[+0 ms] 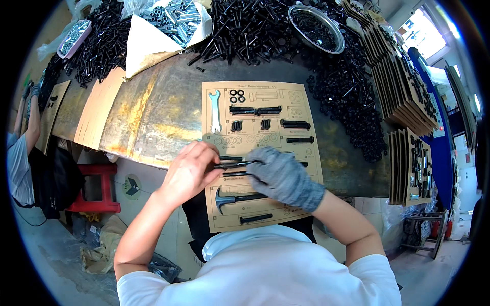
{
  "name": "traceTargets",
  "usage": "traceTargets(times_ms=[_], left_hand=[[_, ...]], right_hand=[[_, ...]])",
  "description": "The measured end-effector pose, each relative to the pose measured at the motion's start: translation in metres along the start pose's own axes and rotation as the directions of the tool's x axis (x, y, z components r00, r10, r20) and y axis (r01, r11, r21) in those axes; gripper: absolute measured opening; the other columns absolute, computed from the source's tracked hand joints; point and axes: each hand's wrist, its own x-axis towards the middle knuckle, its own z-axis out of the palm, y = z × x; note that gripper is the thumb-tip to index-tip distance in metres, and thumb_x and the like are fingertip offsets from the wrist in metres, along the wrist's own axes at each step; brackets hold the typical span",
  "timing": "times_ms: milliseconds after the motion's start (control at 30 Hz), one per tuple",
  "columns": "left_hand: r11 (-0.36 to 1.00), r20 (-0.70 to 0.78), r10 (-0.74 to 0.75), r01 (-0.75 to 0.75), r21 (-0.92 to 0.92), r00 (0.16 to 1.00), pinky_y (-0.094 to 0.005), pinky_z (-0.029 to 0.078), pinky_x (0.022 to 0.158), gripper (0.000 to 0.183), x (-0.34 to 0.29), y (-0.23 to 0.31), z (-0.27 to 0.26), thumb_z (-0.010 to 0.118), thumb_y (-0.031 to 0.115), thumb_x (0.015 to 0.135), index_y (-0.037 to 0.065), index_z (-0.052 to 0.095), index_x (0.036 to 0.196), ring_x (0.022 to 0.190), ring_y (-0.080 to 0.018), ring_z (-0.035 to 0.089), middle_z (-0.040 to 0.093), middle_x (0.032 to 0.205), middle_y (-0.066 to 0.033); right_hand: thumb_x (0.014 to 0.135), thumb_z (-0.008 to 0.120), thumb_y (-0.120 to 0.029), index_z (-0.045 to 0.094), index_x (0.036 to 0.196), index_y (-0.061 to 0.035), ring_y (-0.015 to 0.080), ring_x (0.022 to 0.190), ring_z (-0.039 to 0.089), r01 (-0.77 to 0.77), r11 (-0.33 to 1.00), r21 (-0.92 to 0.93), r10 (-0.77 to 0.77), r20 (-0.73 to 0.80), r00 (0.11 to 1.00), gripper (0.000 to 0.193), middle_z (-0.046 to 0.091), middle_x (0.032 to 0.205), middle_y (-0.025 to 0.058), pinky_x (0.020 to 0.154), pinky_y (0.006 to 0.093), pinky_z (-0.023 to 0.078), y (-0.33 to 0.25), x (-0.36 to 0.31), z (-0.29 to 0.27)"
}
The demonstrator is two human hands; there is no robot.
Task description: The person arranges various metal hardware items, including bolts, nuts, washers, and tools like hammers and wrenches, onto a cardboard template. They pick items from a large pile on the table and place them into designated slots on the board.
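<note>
A brown cardboard card (301, 217) with printed outlines lies before me at the table's front edge. My bare left hand (189, 171) is closed, fingertips pinching the left end of a long black bolt (232, 165) over the card's middle rows. In a grey knit glove, my right hand (286, 178) curls its fingers on that bolt's other end and covers part of the row. Fixed on the card are a silver open-end wrench (215, 112), black washers (237, 96), several black bolts (255, 110) and a dark hammer-shaped tool (227, 199). A short black bolt (256, 219) lies near the bottom.
Heaps of black bolts (245, 30) and black nuts (352, 109) cover the table's far and right sides. Silver fasteners (176, 20) sit on paper; a round metal bowl (334, 43) stands behind. Cardboard cards (395, 86) stack at right. Another person's hand (34, 91) and a red stool (97, 188) are left.
</note>
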Motion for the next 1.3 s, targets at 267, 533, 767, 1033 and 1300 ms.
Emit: traceTargets(times_ms=[267, 533, 767, 1033, 1300], left_hand=[[0.980, 0.053, -0.076, 0.065, 0.187, 0.996, -0.0419, 0.048, 0.092, 0.059, 0.003, 0.002, -0.016, 0.081, 0.035, 0.078, 0.007, 0.062, 0.126, 0.104, -0.0314, 0.058, 0.063, 0.111, -0.0124], [0.986, 0.079, -0.052, 0.039, 0.164, 0.996, -0.0424, 0.048, 0.086, 0.050, 0.010, -0.001, 0.010, 0.083, 0.038, 0.075, 0.009, 0.065, 0.111, 0.089, -0.0307, 0.062, 0.066, 0.088, -0.0106], [0.965, 0.029, -0.071, 0.062, 0.253, 0.997, -0.0411, 0.049, 0.081, 0.044, 0.009, 0.005, 0.013, 0.082, 0.039, 0.075, 0.011, 0.066, 0.106, 0.086, -0.0285, 0.063, 0.063, 0.081, -0.0083], [0.955, -0.005, -0.094, 0.091, 0.283, 0.996, -0.0411, 0.050, 0.079, 0.042, 0.015, 0.013, 0.024, 0.082, 0.037, 0.076, 0.011, 0.067, 0.106, 0.084, -0.0295, 0.063, 0.063, 0.081, -0.0080], [0.975, -0.008, -0.111, 0.111, 0.194, 0.994, -0.0431, 0.051, 0.079, 0.040, 0.033, 0.032, 0.028, 0.083, 0.029, 0.076, 0.008, 0.067, 0.106, 0.082, -0.0340, 0.063, 0.065, 0.083, -0.0114]], right_hand=[[0.085, 0.074, -0.030, 0.071, 0.104, -0.0088, 0.0317, 0.109, 0.057, -0.040, 0.984, -0.171, 0.041, 0.002, 0.999, 0.029, 0.064, 0.110, 0.0096, 0.100, 0.0463, 0.044, -0.001, 0.014, 0.014], [0.080, 0.079, -0.028, 0.063, 0.125, -0.0039, 0.0320, 0.110, 0.057, -0.264, 0.964, -0.046, 0.266, 0.055, 0.962, 0.053, 0.068, 0.109, 0.0116, 0.101, 0.0451, 0.043, 0.008, 0.009, 0.013], [0.083, 0.075, -0.034, 0.060, 0.131, -0.0056, 0.0344, 0.114, 0.056, -0.225, 0.973, -0.053, 0.226, 0.019, 0.974, 0.058, 0.067, 0.110, 0.0136, 0.105, 0.0472, 0.040, 0.014, 0.004, 0.019], [0.084, 0.076, -0.036, 0.061, 0.133, -0.0085, 0.0304, 0.106, 0.056, -0.201, 0.979, -0.024, 0.202, 0.055, 0.978, 0.058, 0.068, 0.106, 0.0090, 0.100, 0.0453, 0.042, 0.026, 0.002, 0.009], [0.086, 0.074, -0.037, 0.060, 0.133, -0.0084, 0.0302, 0.110, 0.057, -0.229, 0.973, -0.005, 0.229, 0.067, 0.971, 0.057, 0.068, 0.106, 0.0079, 0.103, 0.0465, 0.040, 0.037, -0.007, -0.003]])
